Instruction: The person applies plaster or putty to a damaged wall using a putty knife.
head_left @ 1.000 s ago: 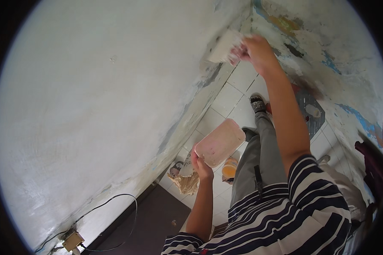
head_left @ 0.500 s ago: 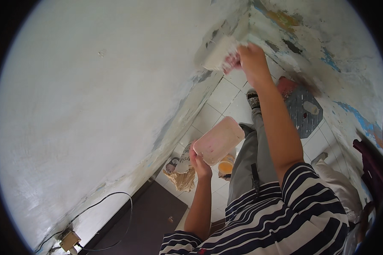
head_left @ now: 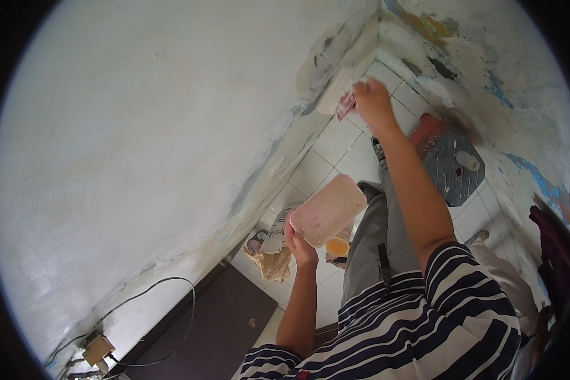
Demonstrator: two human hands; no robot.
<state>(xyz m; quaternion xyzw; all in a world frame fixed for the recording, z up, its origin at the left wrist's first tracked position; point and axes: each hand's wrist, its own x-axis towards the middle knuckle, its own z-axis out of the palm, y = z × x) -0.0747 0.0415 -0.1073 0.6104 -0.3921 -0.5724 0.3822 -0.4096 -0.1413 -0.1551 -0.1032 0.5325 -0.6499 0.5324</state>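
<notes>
My left hand (head_left: 303,246) grips the near left end of a shallow pink plastic tub (head_left: 328,211), tilted, with pale smears inside. My right hand (head_left: 373,104) is closed round the reddish handle of a putty knife (head_left: 337,94), whose broad pale blade looks coated and is partly blurred. The blade is close to the lower part of the left wall (head_left: 171,126), near the corner; whether it touches I cannot tell. Above it on that wall is a damp-looking grey patch (head_left: 323,56).
A grey slatted plastic stool (head_left: 453,168) stands by the peeling right wall (head_left: 519,95). Below the tub are an orange-yellow container (head_left: 337,247) and a crumpled paper bag (head_left: 271,263). A dark brown panel (head_left: 202,323) and a socket box (head_left: 98,349) with a looping cable lie lower left.
My right hand has drawn the putty knife slightly down and toward me, uncovering the grey wall patch. My left hand and the tub have barely shifted.
</notes>
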